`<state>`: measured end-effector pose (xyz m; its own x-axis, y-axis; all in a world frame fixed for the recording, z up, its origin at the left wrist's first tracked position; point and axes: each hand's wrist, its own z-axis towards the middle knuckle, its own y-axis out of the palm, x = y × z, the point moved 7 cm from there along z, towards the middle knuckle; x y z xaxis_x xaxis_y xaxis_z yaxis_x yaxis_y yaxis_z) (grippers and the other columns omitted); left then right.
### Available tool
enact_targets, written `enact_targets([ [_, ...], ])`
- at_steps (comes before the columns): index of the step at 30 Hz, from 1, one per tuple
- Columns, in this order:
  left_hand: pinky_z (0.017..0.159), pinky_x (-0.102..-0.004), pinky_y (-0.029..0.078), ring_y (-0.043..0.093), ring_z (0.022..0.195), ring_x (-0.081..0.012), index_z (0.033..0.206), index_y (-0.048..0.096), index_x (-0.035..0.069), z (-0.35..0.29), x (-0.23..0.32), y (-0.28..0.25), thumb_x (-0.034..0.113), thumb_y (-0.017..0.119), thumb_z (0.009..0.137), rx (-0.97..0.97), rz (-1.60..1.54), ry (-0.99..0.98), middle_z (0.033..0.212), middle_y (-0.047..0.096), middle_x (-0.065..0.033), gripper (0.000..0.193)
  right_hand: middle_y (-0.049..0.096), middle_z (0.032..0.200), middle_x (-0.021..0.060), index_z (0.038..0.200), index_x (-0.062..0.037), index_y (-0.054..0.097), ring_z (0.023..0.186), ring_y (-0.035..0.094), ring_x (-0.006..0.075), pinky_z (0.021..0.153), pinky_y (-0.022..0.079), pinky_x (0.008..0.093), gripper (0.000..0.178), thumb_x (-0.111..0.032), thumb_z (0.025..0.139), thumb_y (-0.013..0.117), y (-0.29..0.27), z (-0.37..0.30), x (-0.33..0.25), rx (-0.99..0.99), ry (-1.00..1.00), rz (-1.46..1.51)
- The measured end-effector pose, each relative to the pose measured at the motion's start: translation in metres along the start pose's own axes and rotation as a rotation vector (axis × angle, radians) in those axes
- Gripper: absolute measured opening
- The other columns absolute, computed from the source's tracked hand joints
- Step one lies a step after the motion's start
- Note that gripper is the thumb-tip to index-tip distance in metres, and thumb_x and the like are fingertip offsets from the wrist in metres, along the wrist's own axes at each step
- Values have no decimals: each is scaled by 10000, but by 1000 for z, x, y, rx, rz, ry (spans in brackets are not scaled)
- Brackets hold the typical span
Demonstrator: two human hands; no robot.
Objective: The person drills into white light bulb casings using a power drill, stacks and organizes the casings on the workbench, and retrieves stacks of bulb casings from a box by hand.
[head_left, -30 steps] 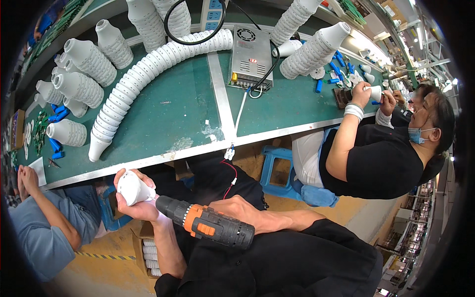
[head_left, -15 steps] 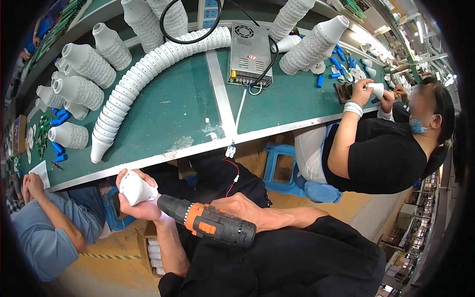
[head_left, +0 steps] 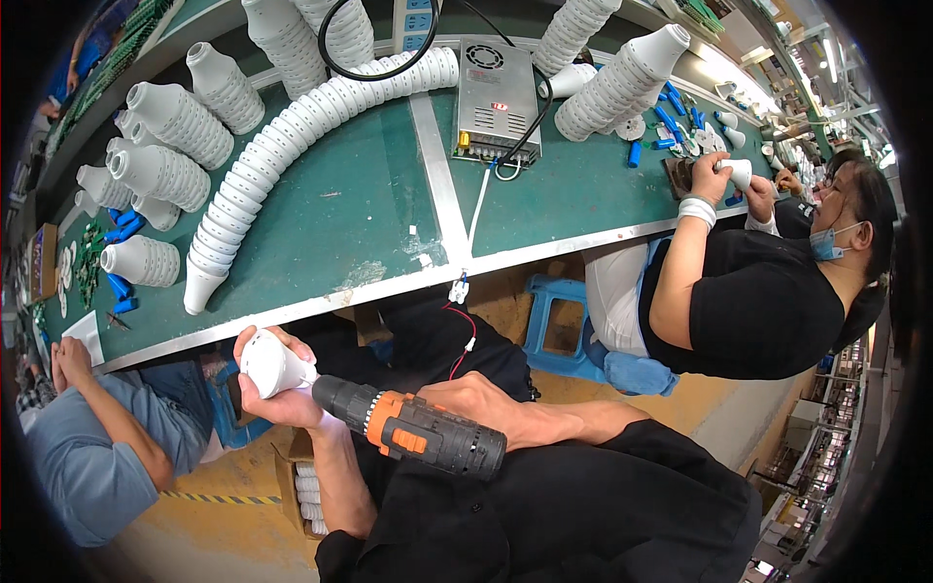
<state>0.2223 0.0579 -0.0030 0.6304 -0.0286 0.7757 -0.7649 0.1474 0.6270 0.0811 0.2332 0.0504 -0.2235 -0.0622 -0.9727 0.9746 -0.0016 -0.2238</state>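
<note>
My left hand (head_left: 289, 408) is wrapped round a white cone-shaped lamp housing (head_left: 272, 365), its wide end facing up and left. In my right hand (head_left: 476, 400) is a black and orange cordless screwdriver drill (head_left: 413, 428), lying level with its chuck pointing left. The chuck's tip meets the narrow end of the housing, where a light shines on my fingers; the bit itself is hard to make out. Part of my right hand is hidden behind the drill body.
Nested white housings curve in a long row (head_left: 255, 175) across the green bench (head_left: 360, 223). A metal power supply (head_left: 498, 97) stands behind the bench's front edge. Co-workers sit at left (head_left: 107, 437) and right (head_left: 758, 301). A blue stool (head_left: 559, 330) and a carton (head_left: 296, 486) are below.
The view has shifted slightly. Both hands keep their hold, with the drill still against the housing's narrow end.
</note>
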Motion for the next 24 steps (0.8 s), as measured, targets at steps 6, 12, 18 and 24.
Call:
enact_targets([
  [6,524,-307,457,551,615,-216,1231,516,-19,-9,-2,5,428,311,963,66,44,-5,847,586,-190,561,583,742,155,868,24,575,679,639,388,576,492,434,236,-100,728,718,5,-1,9,21,19,19],
  [12,536,-312,464,556,617,-214,1228,521,-16,-5,-6,3,433,306,969,67,11,-20,849,589,-187,562,579,733,160,847,19,564,672,637,386,564,485,432,226,-97,732,721,5,4,11,55,0,-31],
  [18,527,-313,463,563,618,-215,1227,524,-16,-5,-7,2,431,322,971,59,23,-23,862,601,-186,554,562,715,160,829,15,548,668,629,391,565,478,439,238,-111,732,725,5,4,11,67,0,3],
  [24,510,-327,462,565,605,-225,1232,527,-15,2,-8,-9,444,316,974,67,19,-17,860,611,-196,567,573,727,161,847,18,557,672,626,398,570,482,440,240,-109,731,724,7,3,10,56,7,-12],
])
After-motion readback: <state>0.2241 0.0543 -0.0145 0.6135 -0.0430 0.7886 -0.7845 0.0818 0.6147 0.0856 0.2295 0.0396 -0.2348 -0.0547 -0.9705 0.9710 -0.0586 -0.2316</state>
